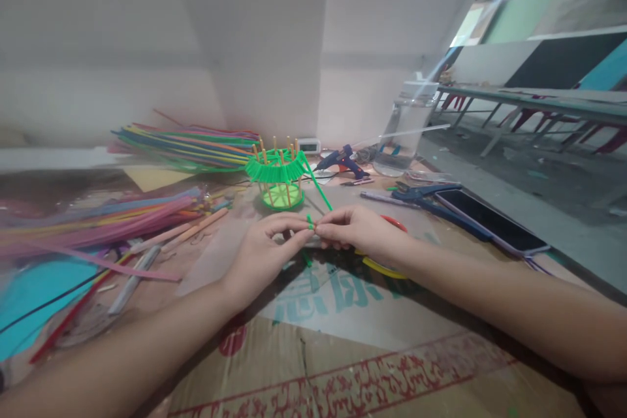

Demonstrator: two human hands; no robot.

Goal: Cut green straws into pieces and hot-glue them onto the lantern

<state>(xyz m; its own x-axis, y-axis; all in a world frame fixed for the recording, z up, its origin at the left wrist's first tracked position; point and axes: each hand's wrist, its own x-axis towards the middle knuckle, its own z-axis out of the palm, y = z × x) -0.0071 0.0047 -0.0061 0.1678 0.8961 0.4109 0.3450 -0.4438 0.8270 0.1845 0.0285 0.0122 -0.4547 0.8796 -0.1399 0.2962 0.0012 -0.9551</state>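
Observation:
My left hand (pixel 267 251) and my right hand (pixel 355 232) meet at the fingertips above the cardboard-covered table (pixel 343 366). Both pinch a thin green straw (pixel 310 221). From the pinch the straw runs up and back to a small green straw basket (pixel 279 179) woven round upright wooden sticks. The basket stands just beyond my hands. Under my right hand lies a pair of scissors with red and yellow handles (pixel 386 245), partly hidden.
Bundles of coloured straws lie at the left (pixel 122 215) and back left (pixel 191 144). A blue glue gun (pixel 340 160), a clear jar (pixel 409 124), a pen (pixel 379 197) and a dark phone (pixel 490 219) lie at the right. White boards stand behind.

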